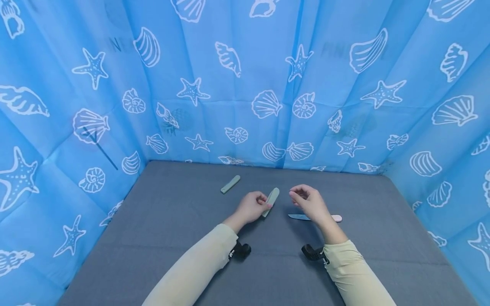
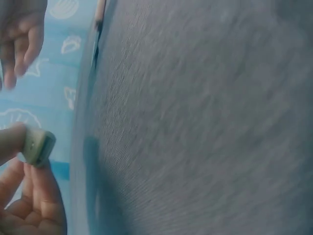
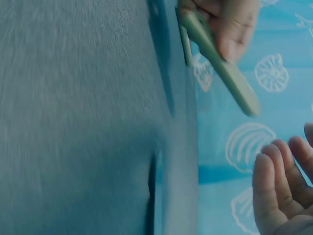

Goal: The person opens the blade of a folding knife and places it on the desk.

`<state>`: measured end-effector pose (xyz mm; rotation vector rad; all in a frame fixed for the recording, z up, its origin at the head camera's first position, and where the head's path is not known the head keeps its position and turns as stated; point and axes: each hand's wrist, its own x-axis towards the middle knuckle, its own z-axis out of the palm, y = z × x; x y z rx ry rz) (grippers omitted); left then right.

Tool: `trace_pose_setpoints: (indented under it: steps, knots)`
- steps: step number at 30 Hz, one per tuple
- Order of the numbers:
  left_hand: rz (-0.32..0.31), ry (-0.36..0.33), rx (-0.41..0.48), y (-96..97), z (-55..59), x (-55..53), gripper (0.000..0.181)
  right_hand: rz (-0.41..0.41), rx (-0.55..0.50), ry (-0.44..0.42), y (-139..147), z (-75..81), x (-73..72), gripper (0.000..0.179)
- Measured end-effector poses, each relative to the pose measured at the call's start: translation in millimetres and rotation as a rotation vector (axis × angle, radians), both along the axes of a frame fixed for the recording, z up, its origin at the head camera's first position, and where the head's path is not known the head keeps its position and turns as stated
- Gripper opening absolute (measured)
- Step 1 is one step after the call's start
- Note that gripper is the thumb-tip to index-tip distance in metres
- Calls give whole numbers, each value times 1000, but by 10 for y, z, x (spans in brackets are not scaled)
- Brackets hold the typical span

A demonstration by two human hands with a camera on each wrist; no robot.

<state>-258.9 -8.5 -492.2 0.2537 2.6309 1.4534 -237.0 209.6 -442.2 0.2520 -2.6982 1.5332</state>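
In the head view my left hand pinches a slim pale-green piece between thumb and fingers, raised off the table. Its end, seen in the left wrist view, has a dark slot like a knife sheath's. To the right, my right hand hovers with loosely bent fingers and nothing in them. Below that hand lies a knife with a bluish blade pointing left and a pink handle end showing; the wrist hides its middle. A second pale-green piece of similar shape lies farther back on the left.
A grey cloth covers the table. Blue curtains printed with white shells and starfish hang along the back and both sides. Black wrist cameras are strapped under both forearms.
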Motion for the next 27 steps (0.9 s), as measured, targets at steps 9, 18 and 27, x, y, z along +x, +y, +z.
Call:
trace_pose_setpoints:
  steps: [9, 18, 27]
  knots:
    - [17, 43, 114, 72, 92, 135, 17, -25, -100, 49, -220, -51, -75, 29]
    - [-26, 96, 152, 49, 111, 224, 17, 35, -206, -19, -400, 184, 88, 28]
    - [-106, 100, 108, -46, 133, 322, 17, 128, -192, -77, -313, -61, -1, 32]
